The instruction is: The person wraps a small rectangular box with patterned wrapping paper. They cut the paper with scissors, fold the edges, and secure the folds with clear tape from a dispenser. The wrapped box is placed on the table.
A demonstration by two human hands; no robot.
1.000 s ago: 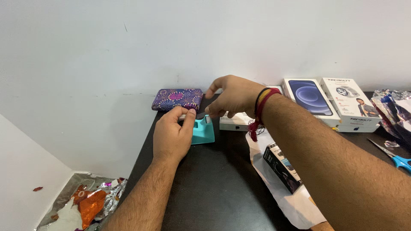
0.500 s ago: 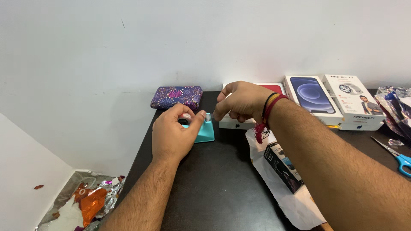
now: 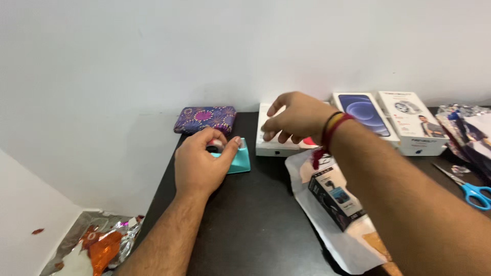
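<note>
Left hand point(image 3: 199, 163) grips the teal tape dispenser point(image 3: 238, 159) on the bench point(image 3: 255, 225), fingers closed around it. Right hand point(image 3: 296, 117) hovers at its 2 o'clock, fingers loosely spread, apparently empty. Left hand is nearer

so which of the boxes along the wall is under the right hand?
The white box with the red top, leftmost of the three; the right hand hovers over it. The other two sit uncovered.

Teal tape dispenser point(image 3: 239, 161), upright on black table, near its left edge, left hand point(image 3: 199, 164) gripping it
</note>
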